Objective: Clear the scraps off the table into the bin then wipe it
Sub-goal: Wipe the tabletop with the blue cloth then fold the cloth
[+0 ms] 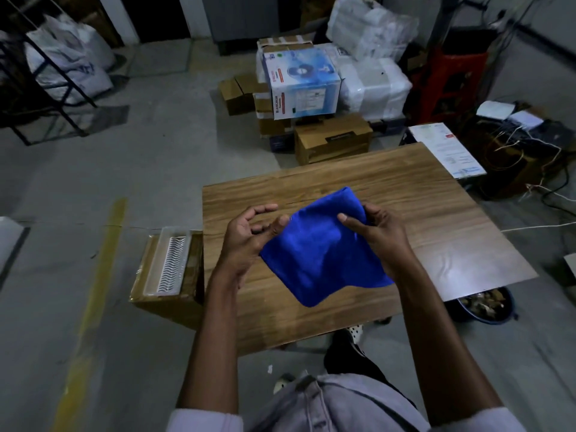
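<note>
Blue cloth (318, 251): a plain folded square with no label showing, held up above the bench with one corner hanging down towards the near edge.
Left hand (249, 241): fingers curled, with the thumb pressed against the cloth's left edge and that edge tucked at the palm, so it has hold of the cloth on that side.
Right hand (375, 235): closed around the cloth's right edge, thumb lying on top and fingers wrapped behind.
Bench (405, 194): a wood-grain top, its surface bare around the cloth.
Bin (486, 311): a dark round tub on the floor just past the bench's near right corner, partly hidden under it, with brownish scraps (481, 302) inside.
Printed carton (300, 82): a blue and white box atop the stack beyond the bench, with a fan pictured on it. The upright lettering on its side reads "ANCHOR"; the smaller print is too fine to read.
Brown cartons (332, 140): plain cardboard, one with a dark label strip that cannot be read.
Paper sheet (445, 151): white, lying right of the bench's far corner, with a red mark and lines of text too small to make out.
Cardboard box (165, 304): touching the bench's left side, with a clear plastic tray (170, 260) of white ridged pieces on top.
Floor line (93, 291): a yellow painted stripe on the left.
</note>
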